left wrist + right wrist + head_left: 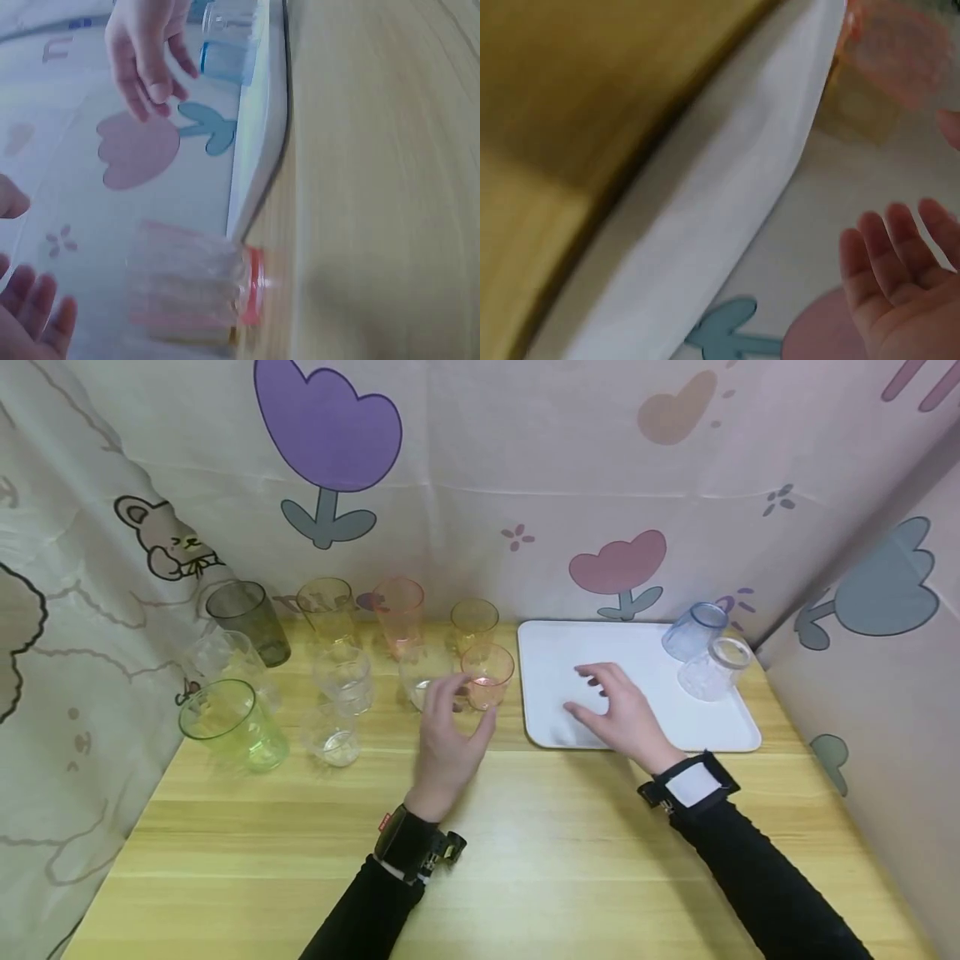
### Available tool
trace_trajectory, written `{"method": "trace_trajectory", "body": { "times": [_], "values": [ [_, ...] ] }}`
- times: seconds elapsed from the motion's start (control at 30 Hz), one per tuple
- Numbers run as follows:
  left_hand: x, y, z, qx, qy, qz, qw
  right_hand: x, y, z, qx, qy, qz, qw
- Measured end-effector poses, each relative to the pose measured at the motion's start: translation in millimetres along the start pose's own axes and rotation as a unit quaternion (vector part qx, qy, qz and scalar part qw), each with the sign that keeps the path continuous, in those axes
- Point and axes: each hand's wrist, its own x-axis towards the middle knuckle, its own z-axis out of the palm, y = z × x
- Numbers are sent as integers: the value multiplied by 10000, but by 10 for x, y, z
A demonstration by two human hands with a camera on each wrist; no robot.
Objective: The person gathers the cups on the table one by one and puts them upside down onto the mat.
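Observation:
My left hand point(452, 743) hovers beside a small pink-orange glass point(487, 677), fingers spread and loosely bent. In the head view its fingertips overlap the glass's left side; in the left wrist view a gap shows between the fingers point(34, 315) and the pink glass point(191, 277). My right hand point(618, 714) is over the left half of a white tray point(592, 639), thumb and fingers apart, with nothing between them. On the tray's right end, a blue glass point(692, 633) and a clear glass point(708, 677) stand with their narrower ends up.
Left of the tray stand several more glasses: a small amber point(474, 620), a tall pink point(399, 610), a tall yellow point(327, 610), a dark grey point(251, 622), a green point(236, 727) and several clear ones point(333, 739). Patterned cloth point(465, 460) hangs behind the wooden table point(525, 860).

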Motion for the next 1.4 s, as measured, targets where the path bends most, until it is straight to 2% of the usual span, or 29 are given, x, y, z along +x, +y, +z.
{"method": "trace_trajectory", "body": {
  "times": [0.13, 0.2, 0.3, 0.43, 0.57, 0.77, 0.87, 1.17, 1.4],
  "values": [
    [2, -99, -86, 105, 569, -189, 9981, -28, -112, 164, -54, -671, 143, 9976],
    [6, -160, -126, 108, 749, -310, 9967, -34, -157, 236, -136, -1035, 225, 9943],
    [14, -256, -182, 155, 844, -612, 9944, -39, -220, 317, -284, -1511, 285, 9877],
    [35, -372, -225, 231, 667, -1380, 9879, -39, -270, 392, -366, -1868, 295, 9813],
    [62, -450, -237, 309, 343, -2233, 9736, -30, -277, 443, -323, -1933, 363, 9799],
    [100, -546, -228, 195, 2, -3007, 9535, -24, -280, 483, -329, -1933, 399, 9798],
    [119, -596, -215, 163, -100, -3181, 9479, -31, -279, 499, -403, -1900, 397, 9802],
    [184, -722, -209, -122, -284, -3385, 9405, -22, -292, 522, -389, -1864, 476, 9806],
    [205, -731, -231, -150, -371, -3482, 9366, -16, -295, 535, -420, -1920, 528, 9791]
  ]
}}
